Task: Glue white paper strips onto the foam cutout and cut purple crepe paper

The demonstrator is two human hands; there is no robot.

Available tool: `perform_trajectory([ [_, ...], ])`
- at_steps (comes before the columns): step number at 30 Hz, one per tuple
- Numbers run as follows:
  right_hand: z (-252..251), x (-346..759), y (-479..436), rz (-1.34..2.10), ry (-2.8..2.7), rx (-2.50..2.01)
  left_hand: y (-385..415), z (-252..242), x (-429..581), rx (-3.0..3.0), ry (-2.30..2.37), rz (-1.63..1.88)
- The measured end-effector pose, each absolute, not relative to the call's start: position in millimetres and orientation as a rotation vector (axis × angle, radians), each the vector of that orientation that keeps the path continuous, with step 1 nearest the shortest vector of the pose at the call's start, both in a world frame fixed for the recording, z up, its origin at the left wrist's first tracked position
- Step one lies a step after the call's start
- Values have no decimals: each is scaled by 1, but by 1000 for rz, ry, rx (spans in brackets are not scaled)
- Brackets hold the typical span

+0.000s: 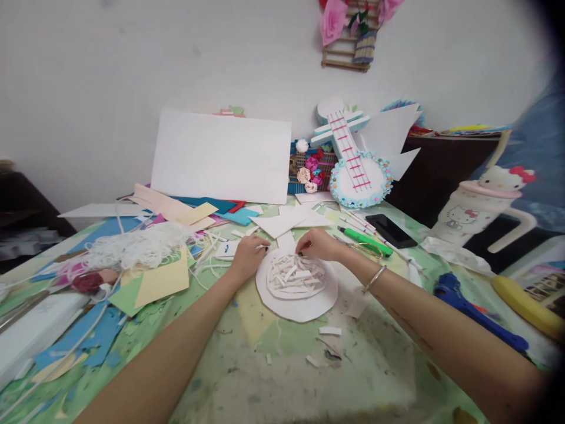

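A round white foam-board disc (295, 313) with a narrow neck lies flat on the table, carrying a ring filled with a heap of short white strips (291, 277). At the disc's upper left edge is my left hand (248, 256), its thumb and fingers pinched together; what they hold is too small to make out. My right hand (321, 242) is closed in a pinch at the upper right of the heap, its fingertips down by the strips. Whether a strip is between them is hidden. A bracelet (375, 278) circles the right wrist.
Paper scraps and a tangle of white string (141, 244) cover the left. On the right lie a green cutter (365, 240), scissors (368, 247), a phone (391, 230), a blue glue gun (479, 315) and a cup (468, 209). A decorated paper instrument (351, 156) and white board (220, 156) lean behind.
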State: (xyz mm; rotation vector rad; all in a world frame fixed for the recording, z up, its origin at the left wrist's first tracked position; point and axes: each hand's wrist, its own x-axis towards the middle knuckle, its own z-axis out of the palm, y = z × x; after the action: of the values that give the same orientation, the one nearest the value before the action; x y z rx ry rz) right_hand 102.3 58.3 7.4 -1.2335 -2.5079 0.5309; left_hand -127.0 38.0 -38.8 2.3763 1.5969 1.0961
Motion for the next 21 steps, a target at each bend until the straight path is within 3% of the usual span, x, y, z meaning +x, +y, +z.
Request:
perform_trajectory([
  [15,17,106,55,231,-3002,-907,34,-40,-121,2458,1427,964],
  [21,17,102,59,266,-3023,-969,33,-37,-119,2442,1452,882],
])
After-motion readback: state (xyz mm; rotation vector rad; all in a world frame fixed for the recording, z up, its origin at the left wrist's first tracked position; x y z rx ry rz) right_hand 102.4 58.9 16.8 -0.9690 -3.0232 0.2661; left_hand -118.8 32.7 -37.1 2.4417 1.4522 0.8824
